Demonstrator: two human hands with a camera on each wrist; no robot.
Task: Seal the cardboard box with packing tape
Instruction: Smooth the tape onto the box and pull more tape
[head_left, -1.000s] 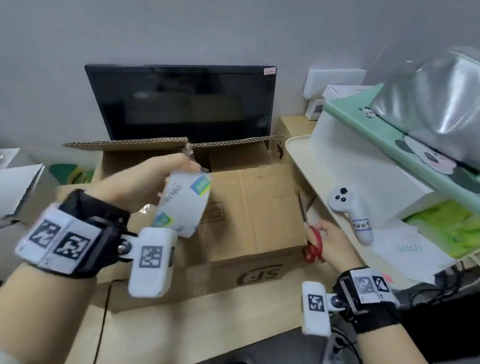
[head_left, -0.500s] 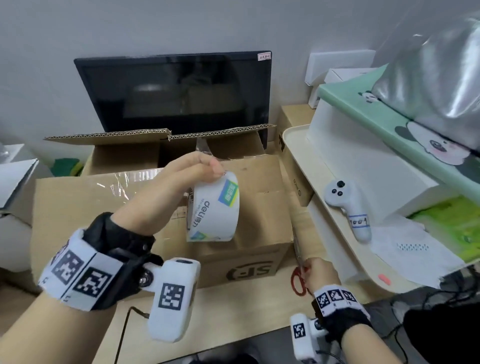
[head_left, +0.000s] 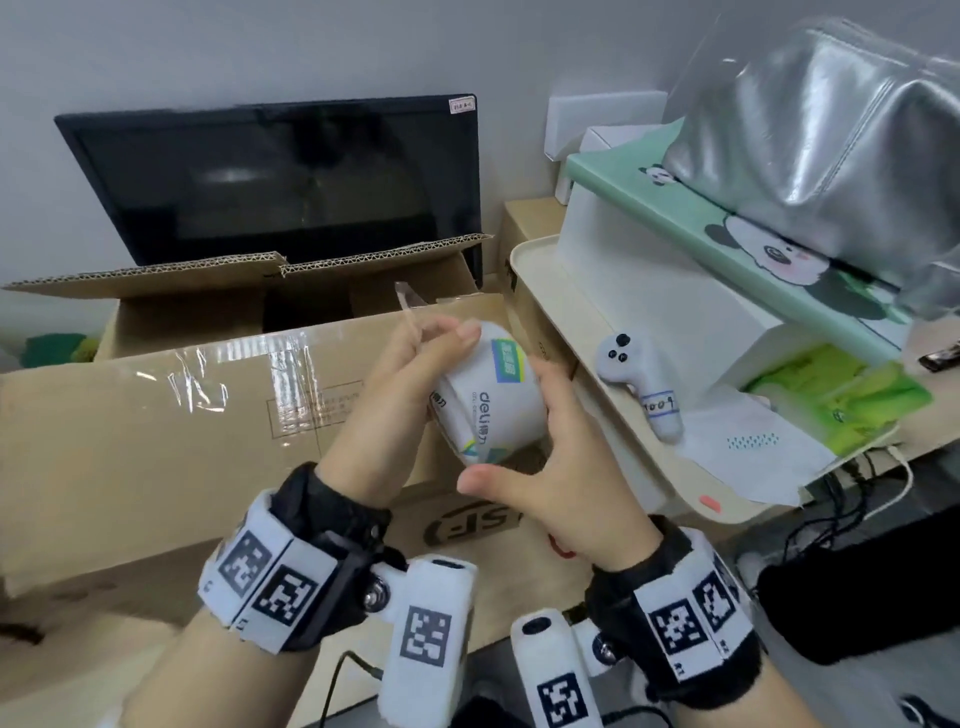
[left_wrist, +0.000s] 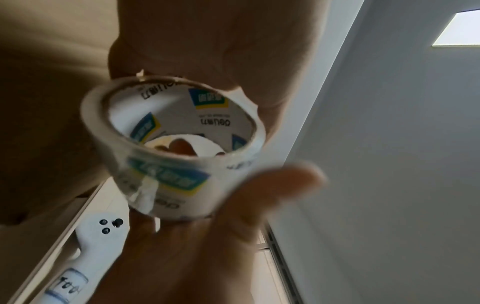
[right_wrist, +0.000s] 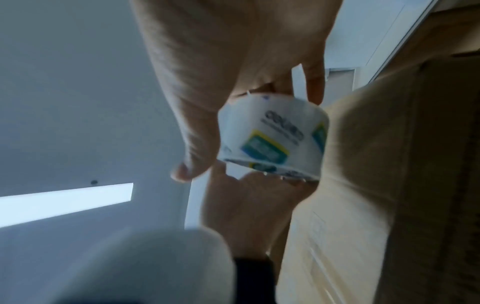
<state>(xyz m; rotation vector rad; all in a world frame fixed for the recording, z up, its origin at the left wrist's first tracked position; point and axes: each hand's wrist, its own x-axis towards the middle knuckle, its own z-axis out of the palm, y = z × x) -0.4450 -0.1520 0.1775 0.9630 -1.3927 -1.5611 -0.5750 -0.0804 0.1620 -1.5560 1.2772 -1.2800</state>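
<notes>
A white tape roll (head_left: 488, 400) with blue and yellow labels is held above the closed cardboard box (head_left: 156, 431), whose top seam carries shiny clear tape. My left hand (head_left: 441, 338) pinches the roll's top edge, and a loose clear tape end (head_left: 410, 306) sticks up from its fingers. My right hand (head_left: 524, 441) cups the roll from the right and below, fingers curled behind it. The left wrist view looks through the roll (left_wrist: 176, 156). In the right wrist view, the roll (right_wrist: 272, 139) sits between both hands beside the box (right_wrist: 376, 185).
An open cardboard box (head_left: 208, 280) and a dark monitor (head_left: 291, 176) stand behind. A cream tray (head_left: 540, 260) at the right holds a white controller (head_left: 639, 384) and paper. A red scissors handle (head_left: 558, 545) shows under my right wrist.
My right hand has let go of the red scissors and risen to the roll. My left hand has carried the roll rightward to meet it.
</notes>
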